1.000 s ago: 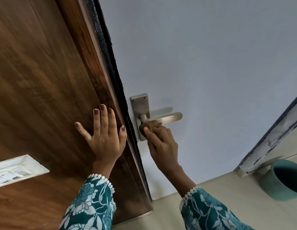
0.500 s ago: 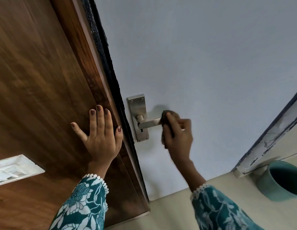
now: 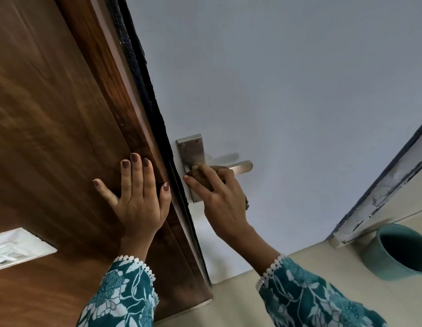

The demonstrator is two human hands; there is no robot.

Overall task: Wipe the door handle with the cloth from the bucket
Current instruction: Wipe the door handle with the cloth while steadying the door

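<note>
A silver lever door handle [image 3: 243,166] on a steel backplate [image 3: 190,152] sits on the pale grey door. My right hand [image 3: 219,199] grips a small brown cloth [image 3: 200,173] and presses it on the handle's inner end, by the backplate. Only the lever's outer tip shows past the cloth. My left hand [image 3: 137,192] lies flat with fingers spread on the brown wooden panel [image 3: 52,114], just left of the door's dark edge. The teal bucket [image 3: 398,251] stands on the floor at lower right.
A white switch plate [image 3: 14,249] is set in the wooden panel at lower left. A worn door frame [image 3: 384,187] runs diagonally on the right, above the bucket. Beige floor [image 3: 231,300] lies below the door.
My right hand slid the cloth out along the lever toward its tip, then back to the inner end by the backplate. My left hand stayed flat on the wood.
</note>
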